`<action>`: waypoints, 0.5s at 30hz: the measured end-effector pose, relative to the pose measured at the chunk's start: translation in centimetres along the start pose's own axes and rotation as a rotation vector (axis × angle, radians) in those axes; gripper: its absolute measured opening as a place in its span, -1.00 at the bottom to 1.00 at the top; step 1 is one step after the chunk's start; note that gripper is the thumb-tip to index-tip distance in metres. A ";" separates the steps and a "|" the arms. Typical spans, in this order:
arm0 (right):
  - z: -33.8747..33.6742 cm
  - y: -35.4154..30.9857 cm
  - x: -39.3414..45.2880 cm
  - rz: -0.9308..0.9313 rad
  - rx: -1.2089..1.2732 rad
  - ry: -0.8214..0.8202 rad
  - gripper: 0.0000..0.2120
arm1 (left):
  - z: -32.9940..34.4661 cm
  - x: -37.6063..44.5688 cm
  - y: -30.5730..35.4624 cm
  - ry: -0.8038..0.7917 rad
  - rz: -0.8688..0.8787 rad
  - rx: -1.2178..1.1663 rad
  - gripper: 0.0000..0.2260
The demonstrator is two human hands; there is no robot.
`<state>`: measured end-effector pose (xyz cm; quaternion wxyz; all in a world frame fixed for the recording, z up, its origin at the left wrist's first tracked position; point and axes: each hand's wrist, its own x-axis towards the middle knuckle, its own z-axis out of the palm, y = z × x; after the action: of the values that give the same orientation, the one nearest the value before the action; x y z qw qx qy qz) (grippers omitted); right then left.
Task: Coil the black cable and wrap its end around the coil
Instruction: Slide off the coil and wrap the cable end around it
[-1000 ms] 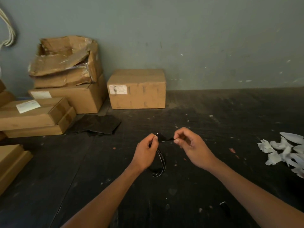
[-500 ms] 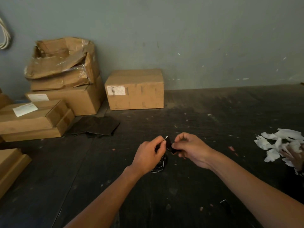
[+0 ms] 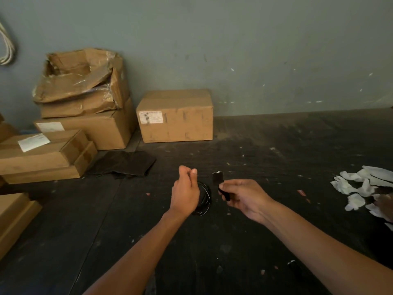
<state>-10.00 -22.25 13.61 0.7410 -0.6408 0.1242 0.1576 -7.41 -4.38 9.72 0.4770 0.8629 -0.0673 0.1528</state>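
Observation:
A black cable (image 3: 205, 198) hangs in a small coil of several loops just right of my left hand (image 3: 185, 191), which is shut on it, thumb and fingers pinched at the top. A thin straight stretch of the cable runs from that pinch toward a small black rectangular end piece (image 3: 218, 178). My right hand (image 3: 242, 195) is shut on the black end part below that piece, a little to the right of the coil. Both hands are held above the dark table (image 3: 255, 241). Part of the coil is hidden behind my left hand.
Several cardboard boxes (image 3: 174, 116) are stacked at the back left against the grey wall. A black flat cloth or bag (image 3: 125, 163) lies in front of them. White paper scraps (image 3: 361, 184) lie at the right edge, with another person's hand (image 3: 386, 204) by them.
My hands have moved apart: the right hand pulled the cable's end out to the right and lower, and the left hand rose slightly with the coil. The camera shifted a little.

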 end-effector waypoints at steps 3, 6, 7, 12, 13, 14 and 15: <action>0.6 1.4 -0.3 0.136 -0.048 -0.067 -0.85 | -0.2 0.7 0.2 -0.007 -0.186 -0.149 -0.85; 1.6 2.8 -0.2 0.269 -0.041 -0.106 -0.84 | 0.0 1.1 0.3 -0.016 -0.243 -0.188 -0.87; 1.8 3.2 -0.1 0.323 -0.017 -0.107 -0.82 | 0.1 1.1 0.4 -0.019 -0.212 -0.173 -0.88; 2.6 3.9 0.7 0.510 0.121 -0.123 -0.83 | 1.2 0.5 0.4 -0.056 0.051 -0.042 -0.90; 2.8 3.8 0.8 0.510 0.146 -0.116 -0.84 | 1.4 0.3 0.3 -0.058 0.067 -0.025 -0.90; 2.9 3.6 1.0 0.500 0.172 -0.100 -0.84 | 1.6 0.1 0.2 -0.061 0.075 -0.017 -0.91; 3.0 3.5 1.1 0.486 0.200 -0.073 -0.85 | 1.7 -0.1 0.2 -0.067 0.080 -0.019 -0.91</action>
<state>-10.42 -18.72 10.46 0.7450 -0.5095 0.2626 0.3410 -7.17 -5.87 9.01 0.4763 0.8595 -0.1189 0.1421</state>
